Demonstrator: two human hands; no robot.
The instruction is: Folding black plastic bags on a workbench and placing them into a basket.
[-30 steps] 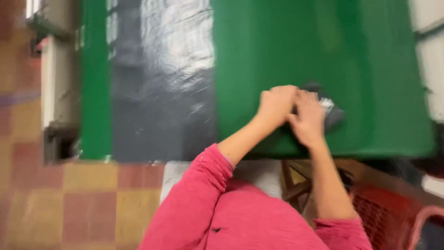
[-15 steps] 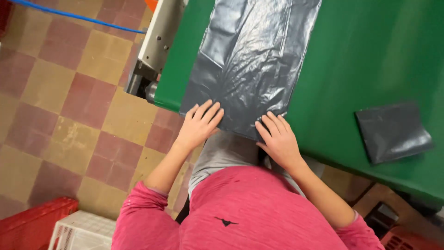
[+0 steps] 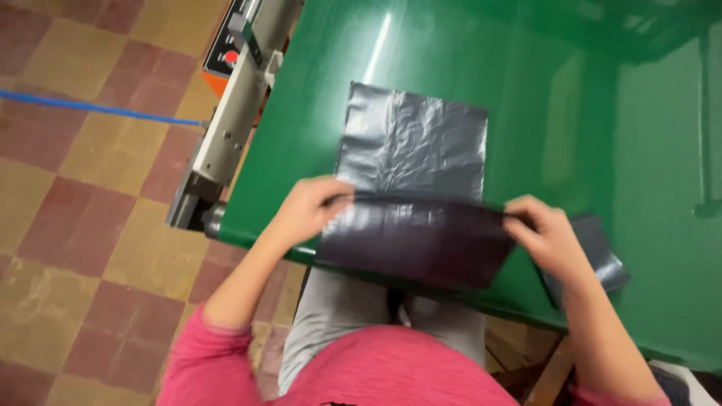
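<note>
**A:** What's the bag like to handle? Looks flimsy.

**B:** It is, I'd say. Thin grey plastic film, crinkly and shiny, so light, floppy and a bit slick. No stiffness at all; the near part is lifted and folded over towards the far end, and it droops between the two grips.

**A:** Where is it exactly?

**B:** On the green table, at the near edge, right in front of the person. The far half lies flat on the table.

**A:** And the hands?

**B:** Left hand pinches the left end of the fold, thumb on top, fingers curled under the film. Right hand pinches the right end the same way, fingers pressed together. That's where I'd grab it too: both ends of an edge, kept taut, or it sags and slides.

**A:** Anything else close by?

**B:** A small folded grey pack just right of the bag, partly under the right hand. Left of the table, a metal machine with a red button, and a blue cable over the tiled floor.
</note>
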